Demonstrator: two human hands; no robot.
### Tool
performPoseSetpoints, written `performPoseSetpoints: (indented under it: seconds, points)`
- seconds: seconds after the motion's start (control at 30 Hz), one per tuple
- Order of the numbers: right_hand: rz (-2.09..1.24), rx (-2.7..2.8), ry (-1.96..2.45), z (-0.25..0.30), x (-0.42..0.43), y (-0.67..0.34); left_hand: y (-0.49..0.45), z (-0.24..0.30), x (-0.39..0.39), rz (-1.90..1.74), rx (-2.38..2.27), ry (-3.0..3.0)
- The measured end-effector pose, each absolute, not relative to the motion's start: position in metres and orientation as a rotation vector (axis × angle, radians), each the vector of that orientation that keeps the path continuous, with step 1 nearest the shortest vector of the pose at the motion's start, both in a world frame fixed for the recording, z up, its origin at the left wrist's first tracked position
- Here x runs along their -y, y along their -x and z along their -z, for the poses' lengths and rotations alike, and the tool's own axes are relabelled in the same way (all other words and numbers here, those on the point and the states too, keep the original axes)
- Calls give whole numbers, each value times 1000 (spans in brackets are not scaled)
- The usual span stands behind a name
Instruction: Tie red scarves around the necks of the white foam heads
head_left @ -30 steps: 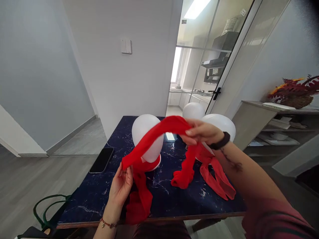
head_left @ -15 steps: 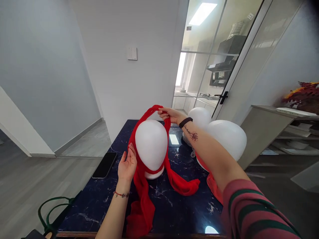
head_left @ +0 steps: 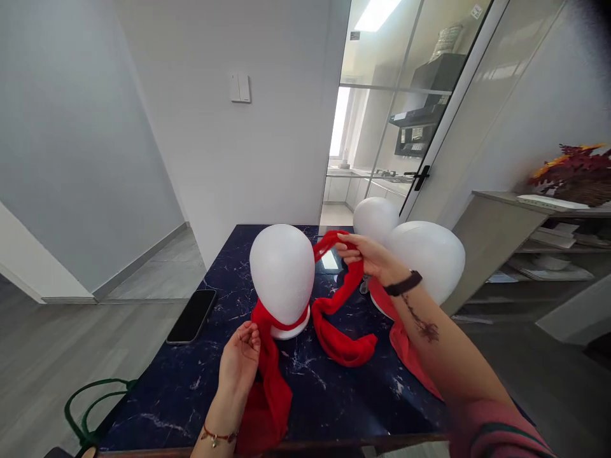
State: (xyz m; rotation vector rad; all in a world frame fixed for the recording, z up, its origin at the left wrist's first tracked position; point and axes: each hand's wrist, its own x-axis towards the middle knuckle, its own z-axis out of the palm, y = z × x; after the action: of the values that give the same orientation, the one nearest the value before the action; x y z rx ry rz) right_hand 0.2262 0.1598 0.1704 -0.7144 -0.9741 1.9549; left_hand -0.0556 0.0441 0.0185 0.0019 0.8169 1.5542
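Your right hand (head_left: 368, 257) has come down from above the head (head_left: 282, 273) to its right side, and the scarf (head_left: 341, 334) that arched over the crown half a second ago now rings the neck just above the base; your left hand (head_left: 241, 361) has dropped from the head's cheek towards the near edge of the table (head_left: 186, 388). Your right fingers pinch a bunched fold of the scarf at about brow height; your left fingers curl closed on the tail that hangs down the front and over the table edge. The other tail loops from your right hand down to a heap on the tabletop, just right of the head.

The table is dark blue with white marbling (glossy enough to mirror the ceiling light); a phone (head_left: 191, 316) lies face up near its left edge, well apart from the head. Two more heads (head_left: 424, 254) stand at the right, with a second red cloth (head_left: 405, 343) under them. Behind are a pale wall with a switch (head_left: 240, 87), a glass door (head_left: 410, 121) onto a kitchen, and a shelf (head_left: 520, 207) at the right.

Your right forearm hides part of the second cloth; the scarf's back, behind the head, is out of sight; a green loop (head_left: 88, 407) at the lower left is cut off by the frame.
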Motion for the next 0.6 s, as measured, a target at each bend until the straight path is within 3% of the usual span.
performPoseSetpoints:
  seconds: [0.33, 0.6]
  points:
    - [-2270, 297, 778, -85, -35, -219, 20, -10, -8, -1131, -818, -253]
    - [-2347, 305, 703, -60, 16, -142, -4, -14, 0, -981, -659, -269]
